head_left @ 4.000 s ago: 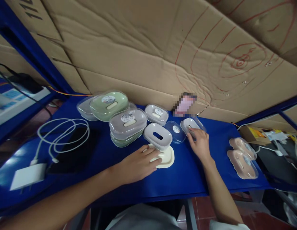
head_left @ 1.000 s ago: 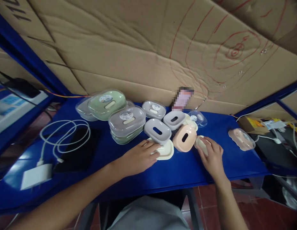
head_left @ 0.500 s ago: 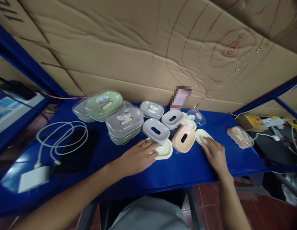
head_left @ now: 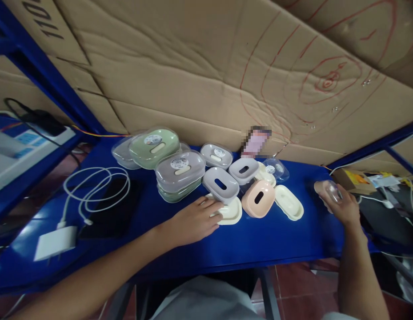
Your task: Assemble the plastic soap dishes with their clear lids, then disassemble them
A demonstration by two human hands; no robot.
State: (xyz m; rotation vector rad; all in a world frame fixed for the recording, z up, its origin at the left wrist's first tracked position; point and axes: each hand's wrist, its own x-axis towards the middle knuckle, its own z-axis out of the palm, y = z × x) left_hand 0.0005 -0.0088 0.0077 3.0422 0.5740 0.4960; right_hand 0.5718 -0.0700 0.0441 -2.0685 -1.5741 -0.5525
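My left hand (head_left: 193,220) lies flat, fingers stretched, on a cream soap-dish tray (head_left: 230,212) that carries a tilted grey slotted insert (head_left: 221,183). To its right lie a pink slotted insert (head_left: 258,198), a second grey insert (head_left: 243,169) and a loose cream tray (head_left: 288,202). My right hand (head_left: 341,207) is at the table's right end, fingers wrapped round a pink soap dish with a clear lid (head_left: 328,190). Behind them lie two clear lids (head_left: 274,169).
Stacked lidded soap dishes, green (head_left: 154,146) and grey (head_left: 180,171), stand at the back left, a small grey one (head_left: 216,155) beside them. A white cable (head_left: 93,189), charger (head_left: 54,242) and black tablet (head_left: 109,206) lie left on the blue table (head_left: 259,242). A cardboard wall rises behind.
My right hand let go of the cream tray, which stays by the pink insert, and moved right to take hold of the pink lidded soap dish. My left hand has stayed put.
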